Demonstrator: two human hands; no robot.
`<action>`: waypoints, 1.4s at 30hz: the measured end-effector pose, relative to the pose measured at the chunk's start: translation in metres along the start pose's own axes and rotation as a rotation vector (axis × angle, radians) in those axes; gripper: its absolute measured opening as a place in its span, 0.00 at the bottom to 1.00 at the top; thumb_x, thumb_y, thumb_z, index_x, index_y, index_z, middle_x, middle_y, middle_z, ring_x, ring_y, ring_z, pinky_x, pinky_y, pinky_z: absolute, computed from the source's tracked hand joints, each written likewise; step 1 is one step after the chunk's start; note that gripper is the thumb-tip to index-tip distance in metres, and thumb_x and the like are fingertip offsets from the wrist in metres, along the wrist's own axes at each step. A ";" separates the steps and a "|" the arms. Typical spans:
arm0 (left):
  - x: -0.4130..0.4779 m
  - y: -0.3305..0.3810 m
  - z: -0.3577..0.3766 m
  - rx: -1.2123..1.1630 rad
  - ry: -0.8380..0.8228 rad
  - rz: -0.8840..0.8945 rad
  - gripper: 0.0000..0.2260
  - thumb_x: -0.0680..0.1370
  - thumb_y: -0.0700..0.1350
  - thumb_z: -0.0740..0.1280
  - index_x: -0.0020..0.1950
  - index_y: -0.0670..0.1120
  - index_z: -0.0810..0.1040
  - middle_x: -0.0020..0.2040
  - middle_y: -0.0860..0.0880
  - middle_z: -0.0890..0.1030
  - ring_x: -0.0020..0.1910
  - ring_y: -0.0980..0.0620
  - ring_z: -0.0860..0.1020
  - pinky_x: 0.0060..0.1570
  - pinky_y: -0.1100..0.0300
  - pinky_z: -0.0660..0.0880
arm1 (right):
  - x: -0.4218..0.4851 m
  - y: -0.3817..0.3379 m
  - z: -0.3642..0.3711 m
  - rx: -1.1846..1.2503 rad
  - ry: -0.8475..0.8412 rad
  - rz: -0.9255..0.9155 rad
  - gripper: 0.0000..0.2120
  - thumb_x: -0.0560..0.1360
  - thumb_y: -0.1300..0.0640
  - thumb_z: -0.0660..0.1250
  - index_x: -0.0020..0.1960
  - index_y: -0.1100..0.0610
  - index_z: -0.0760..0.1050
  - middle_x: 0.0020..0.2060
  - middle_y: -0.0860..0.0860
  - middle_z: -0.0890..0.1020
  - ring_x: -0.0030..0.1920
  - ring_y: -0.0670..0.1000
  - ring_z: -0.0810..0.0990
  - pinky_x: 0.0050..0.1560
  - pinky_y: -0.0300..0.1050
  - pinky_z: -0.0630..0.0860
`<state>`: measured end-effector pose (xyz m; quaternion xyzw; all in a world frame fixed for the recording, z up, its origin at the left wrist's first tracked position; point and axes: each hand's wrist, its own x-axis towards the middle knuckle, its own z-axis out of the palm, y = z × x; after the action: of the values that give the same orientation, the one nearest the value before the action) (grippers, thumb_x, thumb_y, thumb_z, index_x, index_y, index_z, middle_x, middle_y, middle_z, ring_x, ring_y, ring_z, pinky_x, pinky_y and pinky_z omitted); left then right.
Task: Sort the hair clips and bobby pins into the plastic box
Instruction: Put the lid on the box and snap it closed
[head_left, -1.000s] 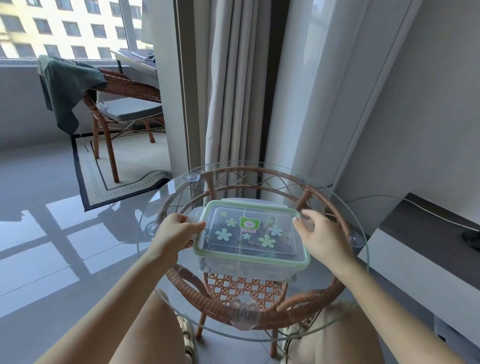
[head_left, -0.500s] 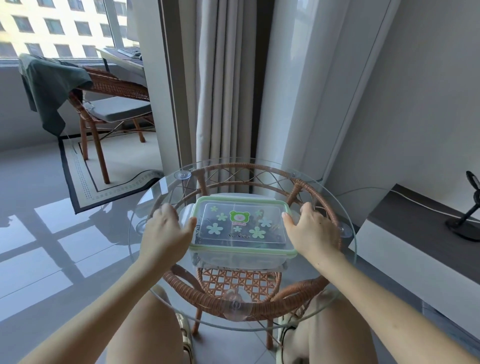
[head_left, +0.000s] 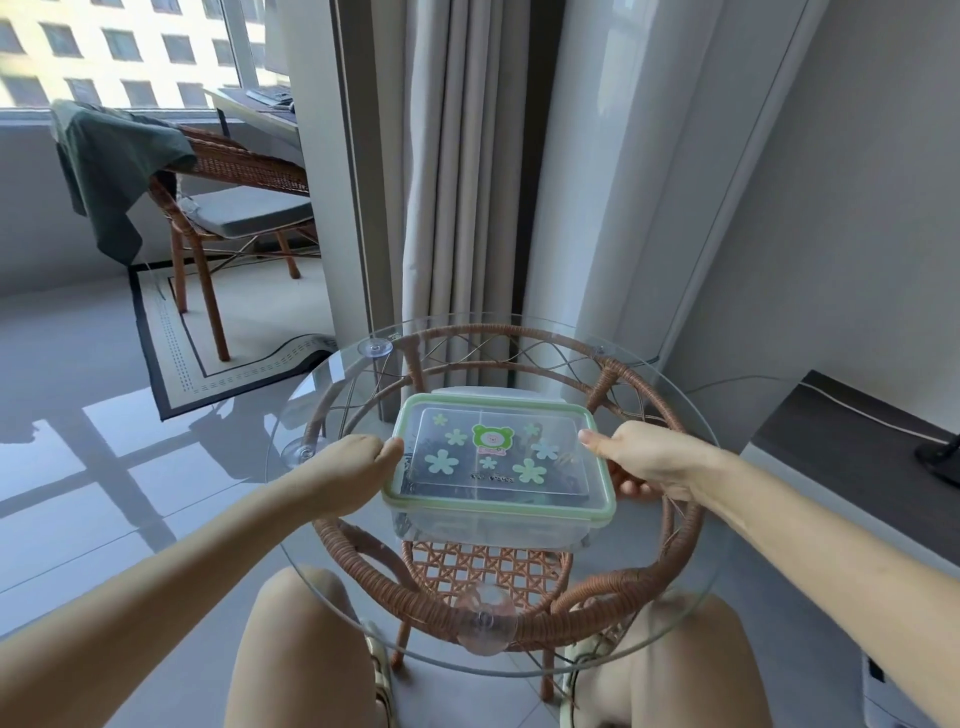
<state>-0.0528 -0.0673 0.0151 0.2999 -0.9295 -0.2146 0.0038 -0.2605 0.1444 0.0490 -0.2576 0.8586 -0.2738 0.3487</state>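
A clear plastic box (head_left: 498, 470) with a green-rimmed lid, flower stickers and a bear sticker sits on the round glass table (head_left: 332, 395). The lid is on. Dark small items show faintly through the lid; I cannot tell which are clips or pins. My left hand (head_left: 353, 467) grips the box's left side, thumb on the lid's rim. My right hand (head_left: 644, 460) grips the right side, thumb on top and fingers curled under the rim.
The glass top rests on a wicker frame (head_left: 675, 525) with suction cups. My knees (head_left: 301, 623) are under the near edge. Curtains (head_left: 462, 182) hang behind, a wicker chair (head_left: 234, 208) stands far left, a dark low shelf (head_left: 852, 441) sits at the right.
Both hands have closed tighter on the box's sides, fingers curling around the lid's side edges. The box has stayed on the table; my view has shifted a little.
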 end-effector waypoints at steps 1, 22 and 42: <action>0.000 0.000 0.000 -0.022 -0.011 0.004 0.21 0.80 0.50 0.46 0.33 0.42 0.67 0.31 0.47 0.67 0.30 0.54 0.66 0.31 0.62 0.63 | 0.001 0.001 0.000 0.072 -0.044 0.012 0.26 0.79 0.44 0.55 0.43 0.66 0.78 0.25 0.49 0.74 0.19 0.43 0.66 0.19 0.34 0.63; 0.034 0.003 -0.028 -0.206 -0.110 0.013 0.26 0.79 0.58 0.50 0.46 0.38 0.76 0.41 0.41 0.76 0.37 0.48 0.73 0.39 0.56 0.72 | -0.059 0.006 0.030 -0.030 -0.289 0.103 0.33 0.79 0.40 0.47 0.36 0.64 0.77 0.20 0.52 0.79 0.16 0.45 0.70 0.16 0.33 0.64; -0.061 0.056 0.044 -0.168 0.193 -0.062 0.23 0.81 0.51 0.45 0.27 0.45 0.60 0.27 0.46 0.67 0.33 0.43 0.72 0.41 0.50 0.72 | -0.005 0.011 0.021 -0.471 0.060 -0.445 0.27 0.79 0.39 0.45 0.27 0.54 0.59 0.24 0.49 0.67 0.28 0.49 0.68 0.32 0.46 0.63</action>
<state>-0.0401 0.0254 0.0052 0.3465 -0.8938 -0.2618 0.1117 -0.2448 0.1492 0.0317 -0.5043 0.8308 -0.1445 0.1859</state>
